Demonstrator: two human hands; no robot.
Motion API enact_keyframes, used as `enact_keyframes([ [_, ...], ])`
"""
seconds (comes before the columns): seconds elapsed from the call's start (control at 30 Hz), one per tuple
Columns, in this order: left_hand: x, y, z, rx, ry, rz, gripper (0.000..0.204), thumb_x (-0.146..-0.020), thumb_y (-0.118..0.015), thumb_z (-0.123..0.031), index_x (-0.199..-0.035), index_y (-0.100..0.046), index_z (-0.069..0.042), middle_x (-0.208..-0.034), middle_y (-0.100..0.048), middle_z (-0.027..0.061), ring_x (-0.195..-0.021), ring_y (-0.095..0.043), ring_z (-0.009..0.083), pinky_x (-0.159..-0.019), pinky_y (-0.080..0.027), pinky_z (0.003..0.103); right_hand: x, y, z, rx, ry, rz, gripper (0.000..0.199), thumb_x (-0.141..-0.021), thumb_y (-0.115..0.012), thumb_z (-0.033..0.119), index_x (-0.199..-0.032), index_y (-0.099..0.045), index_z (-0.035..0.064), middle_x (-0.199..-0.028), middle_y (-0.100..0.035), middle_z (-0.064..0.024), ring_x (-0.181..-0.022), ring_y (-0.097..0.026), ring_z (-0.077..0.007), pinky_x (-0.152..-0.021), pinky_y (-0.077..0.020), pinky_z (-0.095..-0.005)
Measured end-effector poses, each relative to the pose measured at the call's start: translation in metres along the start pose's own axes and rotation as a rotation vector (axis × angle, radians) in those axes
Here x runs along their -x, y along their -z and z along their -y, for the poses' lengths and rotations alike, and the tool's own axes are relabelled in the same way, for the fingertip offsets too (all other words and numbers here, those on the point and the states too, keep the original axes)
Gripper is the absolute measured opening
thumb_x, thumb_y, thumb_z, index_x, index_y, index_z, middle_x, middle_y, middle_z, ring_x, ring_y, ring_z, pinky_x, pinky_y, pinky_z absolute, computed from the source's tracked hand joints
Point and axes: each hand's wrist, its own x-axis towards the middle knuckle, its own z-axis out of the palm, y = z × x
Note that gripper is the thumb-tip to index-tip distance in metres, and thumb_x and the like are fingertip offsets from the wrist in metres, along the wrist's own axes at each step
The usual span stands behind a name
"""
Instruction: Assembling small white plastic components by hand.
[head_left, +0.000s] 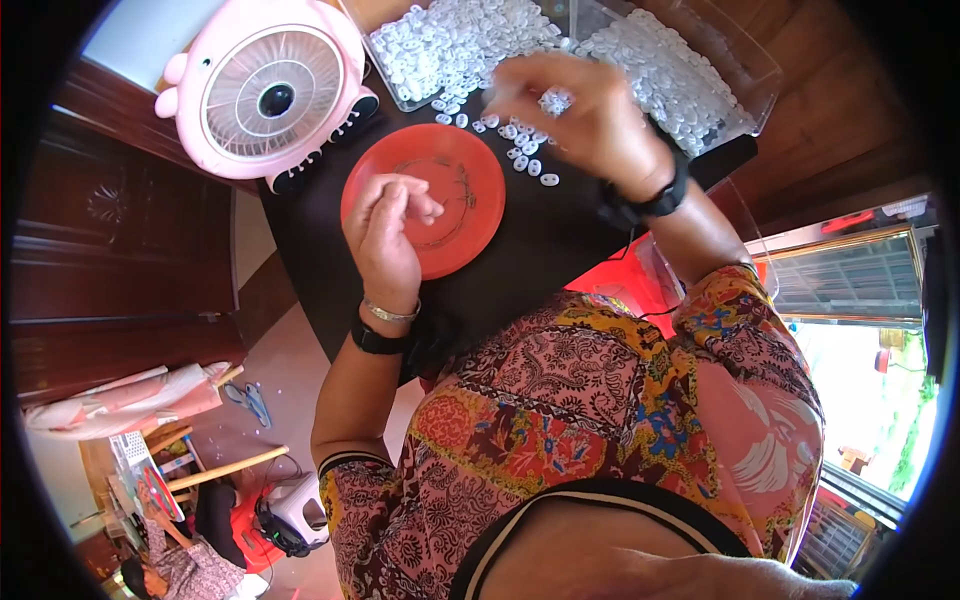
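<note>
Left hand [385,225] half-curled over red plate [470,160]
Right hand [595,115], blurred, partly open above white pieces [521,163]; I cannot tell whether either grips anything.

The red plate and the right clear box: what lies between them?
In the head view, loose white pieces lie between the plate and box; the right hand partly hides this stretch.

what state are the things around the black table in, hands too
Red plate: face up, dark lines inside
Loose white pieces: scattered on black table
Left clear bin: open, holding white pieces
Right clear bin: open, same contents
Pink fan: unclear whether running
Left hand: fingers curled over red plate
Right hand: blurred, near loose pieces, grip unclear
</note>
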Motion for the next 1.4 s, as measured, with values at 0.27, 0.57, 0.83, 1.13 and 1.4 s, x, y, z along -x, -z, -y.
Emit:
enact_keyframes([
  [0.27,-0.009,0.011,0.003,-0.001,-0.003,-0.082,0.024,-0.093,-0.044,-0.013,-0.085,-0.06,0.003,-0.068,-0.058,0.0074,-0.061,-0.057,0.0157,-0.058,-0.042,0.025,-0.033,0.109,-0.047,0.746,-0.092,-0.48,0.026,-0.077,-0.066,0.008,-0.102,-0.066,0.0027,-0.087,-0.068,-0.0115,-0.075,-0.063,-0.0223,-0.065,-0.0499,-0.0317],
  [0.57,-0.016,0.02,0.017,-0.101,0.047,-0.115,0.024,-0.092,-0.047,-0.015,-0.083,-0.061,0.002,-0.069,-0.058,0.0061,-0.06,-0.057,0.0139,-0.056,-0.043,0.023,-0.023,-0.022,-0.111,0.232,-0.112,0.401,0.023,-0.077,-0.067,0.025,-0.092,-0.068,0.0076,-0.085,-0.067,-0.0103,-0.078,-0.065,-0.0263,-0.068,-0.0502,-0.0357],
  [0.83,-0.019,0.019,0.022,-0.106,0.071,-0.112,0.023,-0.091,-0.049,-0.015,-0.082,-0.061,0.002,-0.068,-0.059,0.0056,-0.06,-0.057,0.0131,-0.056,-0.043,0.023,-0.011,-0.073,-0.121,0.309,-0.103,0.651,0.021,-0.07,-0.069,0.027,-0.08,-0.065,0.0094,-0.078,-0.065,-0.0098,-0.078,-0.063,-0.0306,-0.066,-0.0479,-0.041],
  [1.13,-0.024,0.024,0.027,-0.128,0.08,-0.081,0.022,-0.092,-0.046,-0.015,-0.084,-0.061,0.0,-0.069,-0.057,0.0042,-0.061,-0.056,0.0124,-0.056,-0.042,0.022,-0.02,-0.072,-0.126,0.284,-0.145,0.747,0.01,-0.071,-0.066,0.017,-0.073,-0.062,0.0075,-0.07,-0.063,-0.0081,-0.07,-0.062,-0.0274,-0.06,-0.0464,-0.0378],
  [1.4,-0.025,0.02,0.029,-0.129,0.153,-0.07,0.017,-0.09,-0.051,-0.014,-0.086,-0.06,-0.001,-0.068,-0.057,0.0034,-0.06,-0.055,0.0103,-0.054,-0.041,0.022,-0.036,-0.073,-0.073,-0.516,-0.421,0.558,0.021,-0.082,-0.069,0.015,-0.098,-0.066,0.0011,-0.085,-0.067,-0.0017,-0.075,-0.06,-0.0072,-0.07,-0.0491,-0.0223],
])
